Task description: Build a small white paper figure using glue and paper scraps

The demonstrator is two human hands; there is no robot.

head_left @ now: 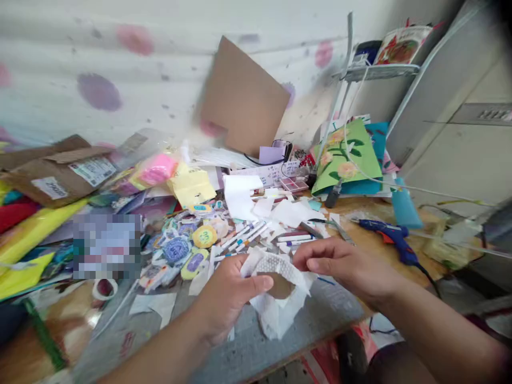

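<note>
To your left, a white ring [96, 292] lies near a white paper scrap with cut edges [154, 305]. Just beyond your left hand [226, 296], a heap of colourful paper cutouts with yellow and purple centres [178, 248] crowds your forward reach. Straight ahead, slim white-barrelled pens [294, 241] lie just past your fingers. Below your hands, a strip of flat grey work surface [336, 309] shows, its front edge slanting from bottom middle up to the right. Farther right, past your right hand [344, 266], a blue glue gun with an orange trigger [404, 248] lies on the light-brown wooden tabletop [360, 205].

Your left hand is clamped on a crumpled white dimpled tissue sheet [266, 320], its thumb reaching over a flat brown cardboard piece [282, 288] that the sheet surrounds. Both are between your hands, near the front edge. Your right hand curls at the sheet's right side, thumb and forefinger close together; I cannot tell whether they pinch it.
</note>
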